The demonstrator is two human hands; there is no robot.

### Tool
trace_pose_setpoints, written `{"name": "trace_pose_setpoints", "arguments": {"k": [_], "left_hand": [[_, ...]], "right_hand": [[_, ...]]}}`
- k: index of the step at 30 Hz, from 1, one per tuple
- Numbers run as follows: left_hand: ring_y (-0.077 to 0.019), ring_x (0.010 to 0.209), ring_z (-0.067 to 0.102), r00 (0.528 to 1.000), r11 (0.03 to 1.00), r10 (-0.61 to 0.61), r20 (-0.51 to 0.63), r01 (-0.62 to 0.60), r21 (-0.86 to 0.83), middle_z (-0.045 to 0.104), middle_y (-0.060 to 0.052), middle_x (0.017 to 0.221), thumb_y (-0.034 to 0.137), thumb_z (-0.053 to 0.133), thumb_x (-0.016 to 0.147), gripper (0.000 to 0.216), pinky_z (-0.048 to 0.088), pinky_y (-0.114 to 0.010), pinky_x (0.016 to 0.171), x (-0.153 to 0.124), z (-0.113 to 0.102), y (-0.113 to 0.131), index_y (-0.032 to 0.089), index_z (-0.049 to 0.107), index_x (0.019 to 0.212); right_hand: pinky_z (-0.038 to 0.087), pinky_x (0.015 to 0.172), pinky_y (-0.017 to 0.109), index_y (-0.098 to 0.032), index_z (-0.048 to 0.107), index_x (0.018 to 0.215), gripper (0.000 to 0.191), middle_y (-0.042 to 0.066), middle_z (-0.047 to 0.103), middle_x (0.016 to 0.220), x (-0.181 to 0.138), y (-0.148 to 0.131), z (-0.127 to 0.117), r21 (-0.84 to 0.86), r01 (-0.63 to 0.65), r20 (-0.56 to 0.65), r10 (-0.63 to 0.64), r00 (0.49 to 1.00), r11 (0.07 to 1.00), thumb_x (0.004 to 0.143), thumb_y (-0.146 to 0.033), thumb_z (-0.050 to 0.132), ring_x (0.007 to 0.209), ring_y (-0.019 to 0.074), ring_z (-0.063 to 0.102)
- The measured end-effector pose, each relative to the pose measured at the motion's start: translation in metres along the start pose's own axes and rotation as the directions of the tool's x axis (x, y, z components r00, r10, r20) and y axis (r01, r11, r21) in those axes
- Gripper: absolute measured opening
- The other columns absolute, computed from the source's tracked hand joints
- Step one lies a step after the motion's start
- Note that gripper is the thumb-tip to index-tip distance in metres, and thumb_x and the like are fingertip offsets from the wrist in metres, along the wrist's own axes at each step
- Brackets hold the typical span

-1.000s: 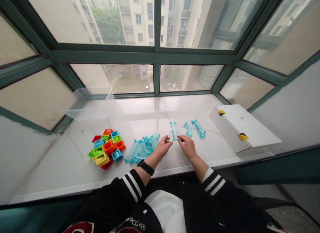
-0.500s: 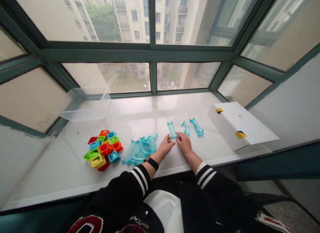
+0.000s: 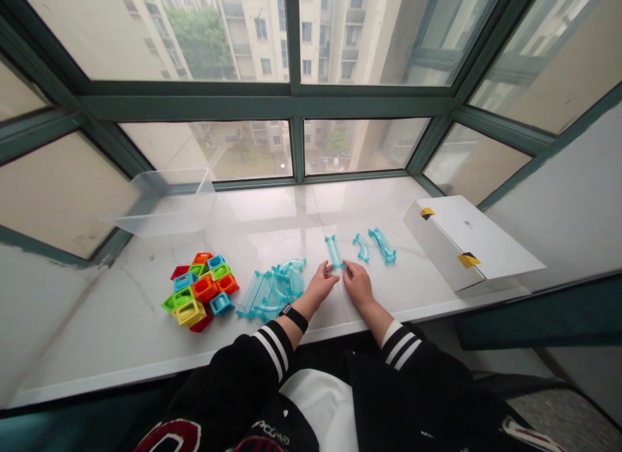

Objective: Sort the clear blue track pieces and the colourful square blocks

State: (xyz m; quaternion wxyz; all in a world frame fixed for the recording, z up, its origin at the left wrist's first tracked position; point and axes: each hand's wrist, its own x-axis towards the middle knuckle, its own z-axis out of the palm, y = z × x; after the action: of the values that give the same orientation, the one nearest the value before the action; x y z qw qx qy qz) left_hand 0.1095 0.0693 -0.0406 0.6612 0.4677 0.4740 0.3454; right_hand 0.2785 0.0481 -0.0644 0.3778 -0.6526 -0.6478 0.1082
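A straight, clear blue toy track piece [image 3: 333, 250] lies on the white ledge, its near end between my hands. My left hand [image 3: 321, 287], with a black watch band at the wrist, is beside the left of that end, thumb and fingers apart. At the right side, my right hand [image 3: 358, 285] has its fingertips at the piece's near corner, fingers loosely bent and not wrapped round it. Whether the fingertips touch is too small to tell. Further right lie a short curved track piece [image 3: 361, 247] and a longer sloped track piece [image 3: 382, 246].
A heap of clear blue track pieces [image 3: 272, 290] lies left of my left forearm. Beyond it is a pile of colourful plastic blocks [image 3: 201, 290]. A clear plastic bin [image 3: 189, 222] stands at the back left, a white box [image 3: 479, 241] at the right. Windows rise behind the ledge.
My right hand has shifted slightly right and down, its fingertips a little off the straight piece. My left hand has barely moved, and the track pieces stay in place.
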Motion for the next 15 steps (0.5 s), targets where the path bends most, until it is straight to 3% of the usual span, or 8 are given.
{"name": "trace_pose_setpoints", "arguments": {"k": [15], "left_hand": [[-0.0285, 0.129, 0.063, 0.999, 1.000, 0.018, -0.029, -0.018, -0.005, 0.051, -0.022, 0.160, 0.024, 0.082, 0.078, 0.089, 0.045, -0.048, 0.115, 0.0021, -0.0001, -0.0093, 0.018, 0.042, 0.157]], "right_hand": [[0.051, 0.110, 0.050, -0.016, 0.072, 0.128, 0.042, 0.016, 0.075, 0.124, 0.0000, -0.0010, 0.0003, -0.009, 0.008, -0.012, -0.009, 1.000, 1.000, 0.091, -0.017, 0.052, 0.118, 0.0304, 0.067]]}}
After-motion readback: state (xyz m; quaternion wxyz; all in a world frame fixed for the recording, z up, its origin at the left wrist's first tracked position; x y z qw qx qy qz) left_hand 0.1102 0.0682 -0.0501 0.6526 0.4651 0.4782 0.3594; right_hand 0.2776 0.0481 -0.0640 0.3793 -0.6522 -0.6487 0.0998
